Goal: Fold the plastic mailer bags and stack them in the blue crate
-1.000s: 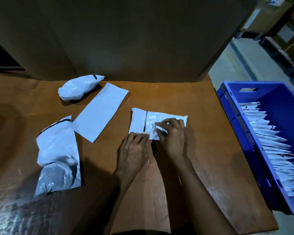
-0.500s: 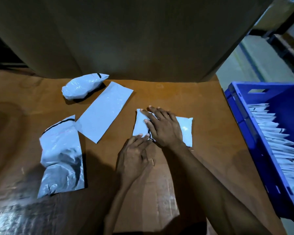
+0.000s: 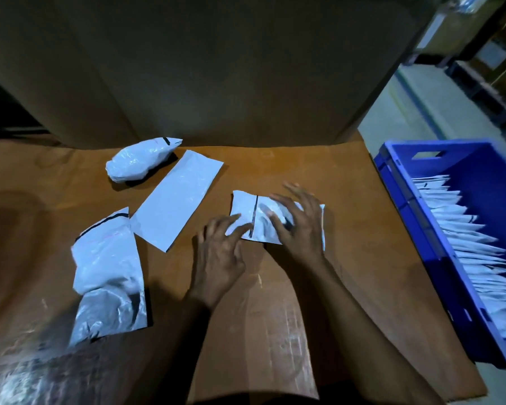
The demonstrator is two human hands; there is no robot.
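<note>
A folded white mailer bag (image 3: pixel 243 204) with a black strip lies in the middle of the brown cardboard table (image 3: pixel 348 200). My left hand (image 3: pixel 219 252) rests at its near left corner, fingertips touching the plastic. My right hand (image 3: pixel 300 223) lies over its right half with fingers spread and slightly raised, blurred by motion. The blue crate (image 3: pixel 403 206) stands off the table's right edge and holds a row of several folded white mailers (image 3: pixel 465 238).
A flat white mailer (image 3: pixel 176 200) lies left of centre. A crumpled mailer (image 3: pixel 108 267) is at the left, a bunched one (image 3: pixel 138 162) at the back. A tall cardboard wall (image 3: pixel 216 68) stands behind the table. Floor and shelving show at upper right.
My right hand has slid rightward across the folded mailer, uncovering the black strip. My left hand has shifted slightly up onto the bag's corner.
</note>
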